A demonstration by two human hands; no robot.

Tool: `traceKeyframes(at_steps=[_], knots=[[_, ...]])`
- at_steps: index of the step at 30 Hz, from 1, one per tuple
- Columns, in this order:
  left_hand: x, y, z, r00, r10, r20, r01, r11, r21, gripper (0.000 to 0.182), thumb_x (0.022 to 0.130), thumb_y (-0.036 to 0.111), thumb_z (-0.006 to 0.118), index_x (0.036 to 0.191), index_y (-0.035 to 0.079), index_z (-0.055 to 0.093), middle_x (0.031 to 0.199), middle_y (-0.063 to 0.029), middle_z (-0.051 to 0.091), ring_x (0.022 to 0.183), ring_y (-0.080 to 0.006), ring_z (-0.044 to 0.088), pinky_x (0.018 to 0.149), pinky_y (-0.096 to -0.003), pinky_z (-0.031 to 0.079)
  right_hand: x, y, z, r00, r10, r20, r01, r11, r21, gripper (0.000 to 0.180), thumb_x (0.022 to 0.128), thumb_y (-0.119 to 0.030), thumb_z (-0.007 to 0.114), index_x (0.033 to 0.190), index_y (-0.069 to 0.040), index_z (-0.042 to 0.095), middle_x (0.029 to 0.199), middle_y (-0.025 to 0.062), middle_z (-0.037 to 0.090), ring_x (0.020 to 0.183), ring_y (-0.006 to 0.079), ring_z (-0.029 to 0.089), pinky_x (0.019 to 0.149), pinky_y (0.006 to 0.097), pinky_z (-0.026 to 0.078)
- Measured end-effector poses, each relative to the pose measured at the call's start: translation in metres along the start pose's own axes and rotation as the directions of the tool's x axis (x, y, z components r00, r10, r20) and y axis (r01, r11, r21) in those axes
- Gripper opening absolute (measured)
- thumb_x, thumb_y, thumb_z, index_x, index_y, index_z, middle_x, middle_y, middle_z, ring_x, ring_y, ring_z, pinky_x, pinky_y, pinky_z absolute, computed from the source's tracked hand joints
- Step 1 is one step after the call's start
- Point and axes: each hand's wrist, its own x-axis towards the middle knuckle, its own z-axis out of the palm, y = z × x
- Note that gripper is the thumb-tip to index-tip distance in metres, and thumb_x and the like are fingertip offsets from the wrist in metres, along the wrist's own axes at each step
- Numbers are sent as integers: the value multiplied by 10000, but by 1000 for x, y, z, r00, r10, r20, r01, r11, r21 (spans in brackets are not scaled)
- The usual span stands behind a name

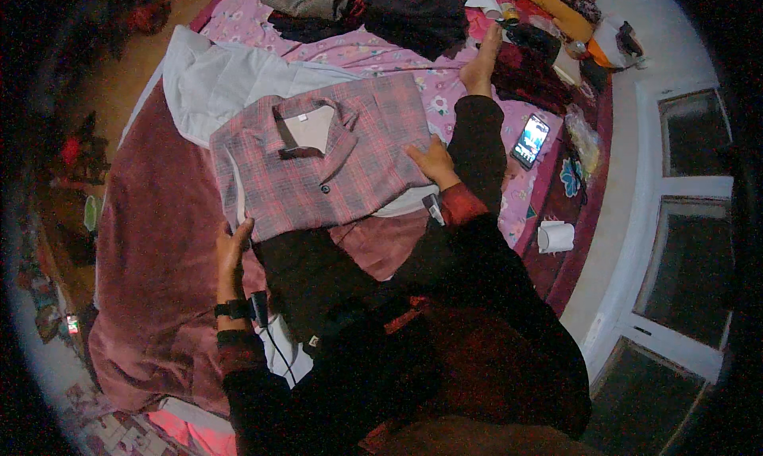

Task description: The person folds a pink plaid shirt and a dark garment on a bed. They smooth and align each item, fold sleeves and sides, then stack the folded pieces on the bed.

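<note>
A folded grey-and-red plaid shirt [381, 140] lies across my lap and the bedding, its collar at the far side. The pale lining and a small tag show inside the neck. One dark button is visible on its front. My left hand [233, 244] grips the near left corner, thumb uppermost. At the right edge, my right hand [436, 163] holds the fabric with the thumb on top; its other fingers are partly hidden. Pale fabric shows beneath the shirt's near right edge.
A light quilted cloth [220, 80] and a maroon blanket [155, 217] lie left of the shirt. Dark folded clothes [417, 15] sit on the pink floral sheet [441, 101]. To the right are a lit smartphone [530, 140], a white roll [555, 237] and a framed window [685, 247].
</note>
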Motion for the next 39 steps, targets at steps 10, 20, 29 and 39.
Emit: traceKeyframes(at_steps=[10,20,29,39], knots=[[-12,22,-23,993,-61,-105,36,974,-222,150,860,166,667,968,64,645,695,8,559,555,-91,487,473,-276,380,-20,0,-17,942,-183,283,-112,622,775,416,805,-40,684,1208,16,599,1049,91,676,885,187,656,754,335,540],[-17,-52,-43,975,106,-194,-73,983,171,344,836,160,690,1130,5,600,942,-125,658,839,-256,640,737,-366,516,-46,32,11,921,-145,363,2,930,368,375,805,-38,642,1175,20,612,1034,111,680,897,229,647,787,354,519],[32,45,52,795,604,59,-527,639,561,518,815,91,660,1308,154,513,1293,-147,546,1097,-378,575,899,-438,490,-56,11,-10,905,-117,410,-31,941,337,389,844,-163,677,1185,12,609,1066,131,684,928,241,646,838,354,505],[75,64,129,859,416,300,-512,662,548,188,804,38,604,980,96,637,1020,-138,619,948,-374,626,812,-422,516,-38,43,19,876,-219,430,-43,853,521,356,883,-176,664,1183,8,615,1080,113,687,953,216,638,864,340,499]])
